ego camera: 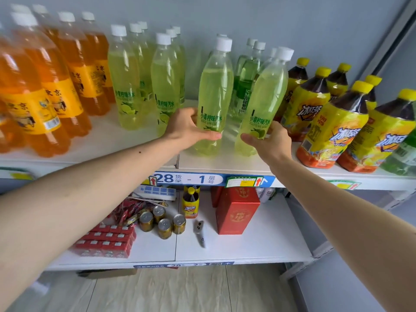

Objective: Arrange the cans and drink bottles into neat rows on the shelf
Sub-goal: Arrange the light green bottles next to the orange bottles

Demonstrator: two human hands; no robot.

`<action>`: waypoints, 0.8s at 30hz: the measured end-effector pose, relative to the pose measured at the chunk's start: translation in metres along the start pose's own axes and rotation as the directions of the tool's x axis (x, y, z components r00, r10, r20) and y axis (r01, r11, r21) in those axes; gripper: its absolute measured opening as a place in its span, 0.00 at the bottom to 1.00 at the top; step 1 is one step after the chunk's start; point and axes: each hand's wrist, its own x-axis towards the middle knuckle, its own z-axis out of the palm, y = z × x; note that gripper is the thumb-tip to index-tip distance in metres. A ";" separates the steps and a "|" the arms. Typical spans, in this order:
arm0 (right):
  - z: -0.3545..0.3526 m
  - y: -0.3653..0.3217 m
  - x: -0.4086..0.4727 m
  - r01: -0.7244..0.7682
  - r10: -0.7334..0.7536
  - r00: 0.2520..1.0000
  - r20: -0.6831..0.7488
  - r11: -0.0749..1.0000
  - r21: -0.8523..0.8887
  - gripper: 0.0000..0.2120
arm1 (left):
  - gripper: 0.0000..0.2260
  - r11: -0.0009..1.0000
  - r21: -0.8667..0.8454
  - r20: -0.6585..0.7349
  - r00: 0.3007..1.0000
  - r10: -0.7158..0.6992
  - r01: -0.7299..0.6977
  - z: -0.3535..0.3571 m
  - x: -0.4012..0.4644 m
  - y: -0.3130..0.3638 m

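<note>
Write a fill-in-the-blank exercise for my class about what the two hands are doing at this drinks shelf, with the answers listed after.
1. Each hand grips a bottle of lime soda; the left hand and right hand together hold ____ bottles.
2. The caps on the lime soda bottles are ____.
3. The iced tea bottles on the right have ____ caps.
4. The four gold cans stand on the ____ shelf.

Answers: two; white; yellow; lower
</note>
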 end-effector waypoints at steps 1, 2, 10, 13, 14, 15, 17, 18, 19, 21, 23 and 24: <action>0.005 -0.007 -0.004 0.012 -0.012 1.000 0.012 1.000 0.014 0.26 | 0.30 1.000 -0.011 -0.010 1.000 -0.003 0.003 -0.010 -0.003 -0.002; 0.012 -0.014 -0.009 0.023 -0.024 0.999 0.022 0.999 0.025 0.26 | 0.30 1.000 -0.018 -0.021 1.000 -0.009 0.009 -0.021 -0.007 -0.004; 0.079 -0.073 -0.052 0.140 -0.148 0.978 0.148 0.988 0.066 0.25 | 0.31 0.997 0.032 -0.130 0.989 -0.066 0.071 -0.111 -0.030 -0.048; 0.104 -0.087 -0.065 0.167 -0.176 0.965 0.192 0.984 0.064 0.26 | 0.31 0.994 0.037 -0.148 0.984 -0.099 0.105 -0.134 -0.034 -0.065; 0.113 -0.091 -0.069 0.175 -0.184 0.962 0.203 0.983 0.063 0.26 | 0.31 0.993 0.041 -0.149 0.983 -0.104 0.111 -0.140 -0.036 -0.070; 0.120 -0.094 -0.073 0.180 -0.189 0.958 0.214 0.982 0.064 0.27 | 0.31 0.992 0.049 -0.150 0.983 -0.107 0.115 -0.144 -0.036 -0.074; 0.133 -0.100 -0.080 0.194 -0.202 0.951 0.234 0.979 0.060 0.26 | 0.31 0.991 0.052 -0.155 0.982 -0.112 0.121 -0.151 -0.037 -0.082; 0.137 -0.101 -0.083 0.199 -0.206 0.949 0.238 0.978 0.054 0.25 | 0.31 0.991 0.047 -0.155 0.981 -0.113 0.122 -0.153 -0.037 -0.085; 0.142 -0.102 -0.086 0.202 -0.207 0.949 0.238 0.978 0.046 0.25 | 0.30 0.992 0.042 -0.151 0.982 -0.114 0.122 -0.154 -0.037 -0.088; 0.149 -0.102 -0.089 0.209 -0.209 0.951 0.229 0.978 0.027 0.26 | 0.29 0.993 0.033 -0.144 0.984 -0.110 0.115 -0.157 -0.035 -0.093; 0.153 -0.102 -0.089 0.216 -0.213 0.953 0.217 0.976 0.014 0.26 | 0.29 0.994 0.026 -0.139 0.985 -0.106 0.111 -0.158 -0.031 -0.097; 0.154 -0.101 -0.088 0.216 -0.213 0.954 0.209 0.976 0.006 0.26 | 0.31 0.993 0.034 -0.146 0.983 -0.111 0.117 -0.158 -0.029 -0.099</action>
